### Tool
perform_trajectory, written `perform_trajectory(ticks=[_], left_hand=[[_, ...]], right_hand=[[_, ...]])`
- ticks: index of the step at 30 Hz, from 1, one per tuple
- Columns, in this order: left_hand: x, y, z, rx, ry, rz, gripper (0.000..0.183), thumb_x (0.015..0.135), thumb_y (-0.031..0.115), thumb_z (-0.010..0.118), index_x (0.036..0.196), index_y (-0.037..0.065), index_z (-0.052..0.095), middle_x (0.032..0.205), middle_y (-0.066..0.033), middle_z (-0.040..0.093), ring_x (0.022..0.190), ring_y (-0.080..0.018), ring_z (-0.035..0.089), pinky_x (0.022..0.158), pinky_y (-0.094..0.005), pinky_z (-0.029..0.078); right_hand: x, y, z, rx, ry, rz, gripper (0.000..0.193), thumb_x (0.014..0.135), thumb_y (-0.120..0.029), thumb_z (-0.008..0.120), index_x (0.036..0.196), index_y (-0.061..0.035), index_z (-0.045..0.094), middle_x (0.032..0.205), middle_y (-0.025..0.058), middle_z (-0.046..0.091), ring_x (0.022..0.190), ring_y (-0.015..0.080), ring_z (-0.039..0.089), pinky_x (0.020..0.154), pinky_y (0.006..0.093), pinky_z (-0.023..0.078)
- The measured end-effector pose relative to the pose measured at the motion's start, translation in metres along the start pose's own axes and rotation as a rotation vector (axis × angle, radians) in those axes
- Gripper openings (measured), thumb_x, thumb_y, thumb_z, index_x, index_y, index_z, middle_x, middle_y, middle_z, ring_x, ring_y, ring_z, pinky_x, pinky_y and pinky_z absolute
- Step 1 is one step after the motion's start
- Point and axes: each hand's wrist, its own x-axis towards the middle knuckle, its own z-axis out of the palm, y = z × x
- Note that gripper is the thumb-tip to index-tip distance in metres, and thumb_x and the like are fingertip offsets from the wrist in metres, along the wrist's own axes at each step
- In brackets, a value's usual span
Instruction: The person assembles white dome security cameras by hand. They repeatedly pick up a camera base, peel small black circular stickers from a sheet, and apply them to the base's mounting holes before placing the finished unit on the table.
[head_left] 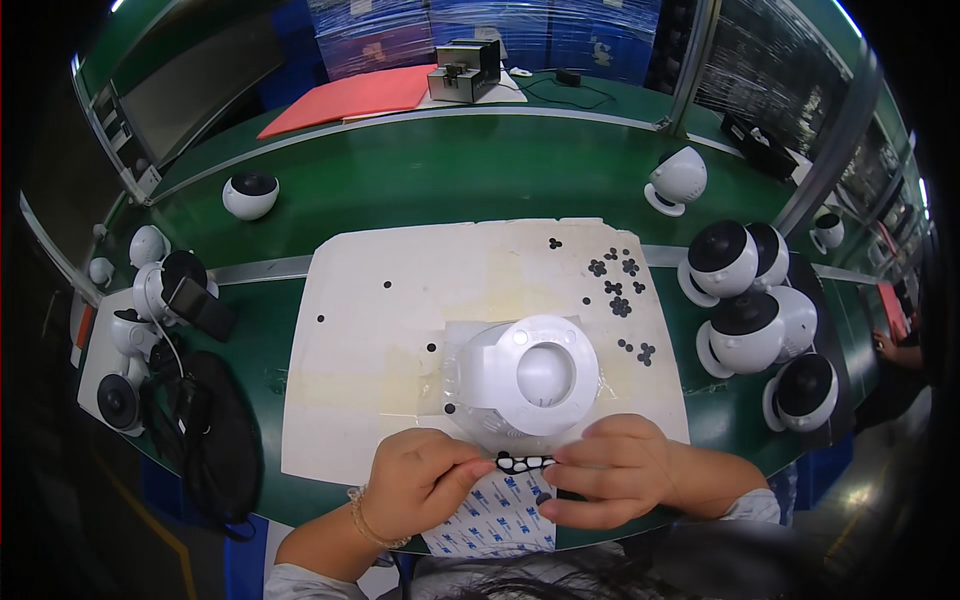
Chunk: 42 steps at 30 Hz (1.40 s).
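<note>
In front of me, my left hand [425,483] pinches the left end of a short black strip with white round spots [522,464]. My right hand [615,472] holds the strip's other end between thumb and fingers. A small dark disc [543,498] shows by the right fingertips; whether it is stuck there I cannot tell. Just beyond the hands lies a white camera housing [480,365] with its ring-shaped base [585,370] facing up, resting on clear plastic. Below the strip is a white sheet with blue print [490,520], partly covered by the hands.
A worn white board [350,400] covers the green bench. Small black round pads [620,306] lie in clusters at its right. Several white cameras with black fronts [745,325] stand at right, others [165,285] at left beside a black bag [215,430]. A metal box [463,75] stands behind.
</note>
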Motion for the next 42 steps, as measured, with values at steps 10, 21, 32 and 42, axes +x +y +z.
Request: perform_trajectory(ticks=[10, 21, 32, 42], left_hand=[[0.008, -0.012, 0.012, 0.229, 0.059, 0.288, 0.014, 0.070, 0.020, 0.071, 0.069, 0.009, 0.061, 0.118, -0.0130, 0.054, 0.049, -0.0150, 0.052, 0.046, -0.0258, 0.040], [0.002, -0.002, 0.003, 0.401, -0.043, 0.287, 0.016, 0.067, 0.019, 0.073, 0.069, 0.009, 0.060, 0.117, -0.0127, 0.056, 0.043, -0.0116, 0.049, 0.042, -0.0239, 0.037], [0.002, 0.000, 0.005, 0.401, -0.050, 0.298, 0.017, 0.066, 0.018, 0.074, 0.068, 0.009, 0.059, 0.117, -0.0116, 0.056, 0.044, -0.0103, 0.049, 0.042, -0.0223, 0.036], [-0.001, -0.002, 0.007, 0.396, -0.028, 0.315, 0.020, 0.065, 0.018, 0.075, 0.071, 0.008, 0.058, 0.117, -0.0100, 0.056, 0.045, -0.0095, 0.047, 0.044, -0.0221, 0.036]], right_hand=[[-0.006, 0.039, 0.008, 0.657, 0.410, 0.868, 0.044, 0.085, -0.005, 0.054, 0.124, -0.0025, 0.033, 0.092, 0.0072, 0.055, 0.100, 0.0184, 0.049, 0.092, 0.0337, 0.033], [-0.009, 0.041, 0.009, 0.926, 0.360, 1.084, 0.043, 0.088, -0.005, 0.051, 0.126, 0.0001, 0.031, 0.092, 0.0074, 0.055, 0.091, 0.0124, 0.051, 0.084, 0.0265, 0.039], [-0.017, 0.039, 0.011, 0.550, 0.270, 0.913, 0.040, 0.084, -0.006, 0.056, 0.119, -0.0009, 0.039, 0.094, 0.0084, 0.059, 0.097, 0.0192, 0.054, 0.086, 0.0313, 0.039], [0.006, 0.042, 0.000, 0.077, 0.123, 0.694, 0.018, 0.075, -0.012, 0.065, 0.092, -0.0063, 0.061, 0.115, 0.0099, 0.056, 0.115, 0.0303, 0.045, 0.092, 0.0390, 0.033]])
